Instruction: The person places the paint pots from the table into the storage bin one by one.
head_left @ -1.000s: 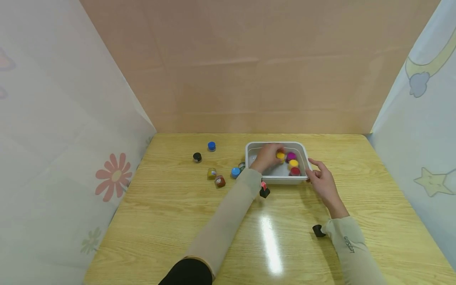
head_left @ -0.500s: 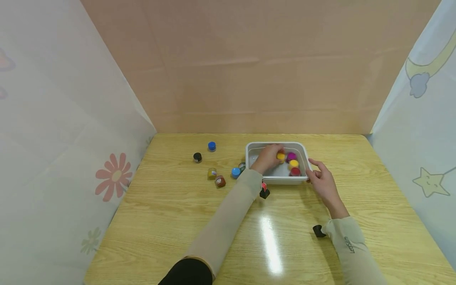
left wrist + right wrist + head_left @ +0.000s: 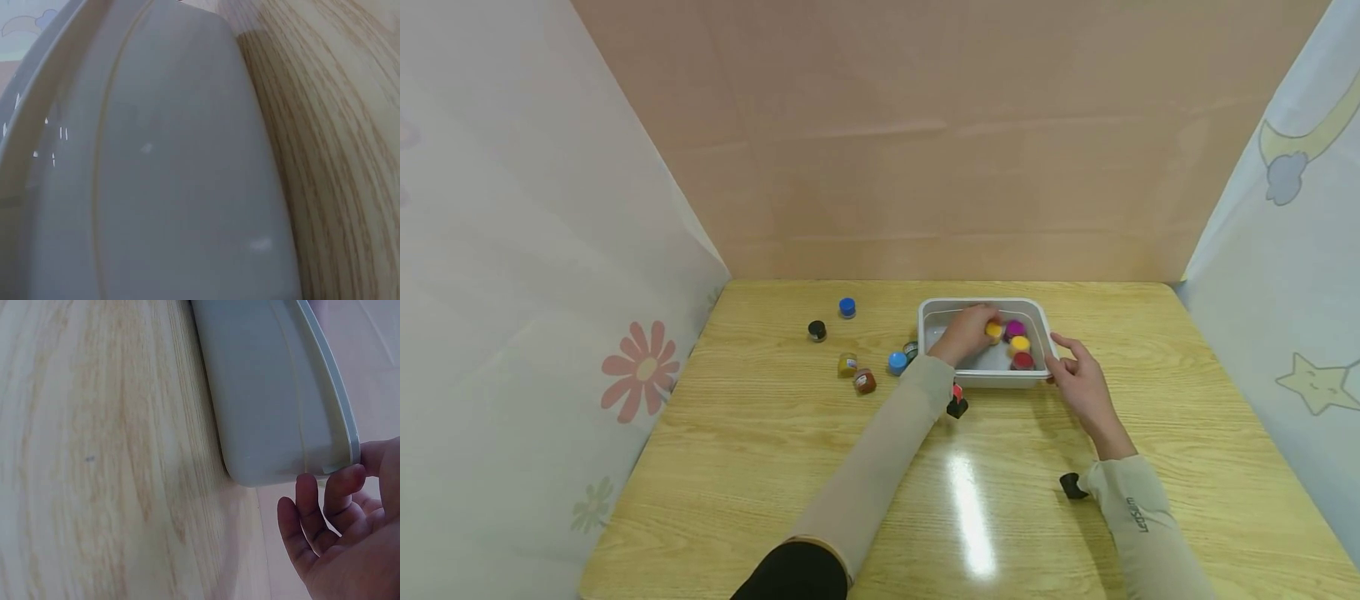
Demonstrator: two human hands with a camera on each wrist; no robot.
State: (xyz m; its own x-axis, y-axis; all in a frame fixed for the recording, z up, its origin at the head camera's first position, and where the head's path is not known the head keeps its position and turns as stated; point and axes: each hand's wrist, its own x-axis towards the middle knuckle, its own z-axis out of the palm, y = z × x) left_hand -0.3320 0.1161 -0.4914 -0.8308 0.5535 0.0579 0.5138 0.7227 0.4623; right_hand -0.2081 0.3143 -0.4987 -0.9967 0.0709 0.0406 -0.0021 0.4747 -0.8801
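1. two hands: a left hand and a right hand, both right of the frame's centre.
2. one white container, right of centre.
3. ten jars in sight altogether.
4. four of them inside the container: a half-hidden yellow jar, a second yellow jar, a purple jar, a red jar.
5. six of them on one table, around mid-frame: a blue jar, a black jar, a mustard jar, a brown jar, a light blue jar, a partly hidden green jar.
6. two sleeves: a left sleeve, bottom centre, and a right sleeve, lower right.
7. one printed star, right edge.
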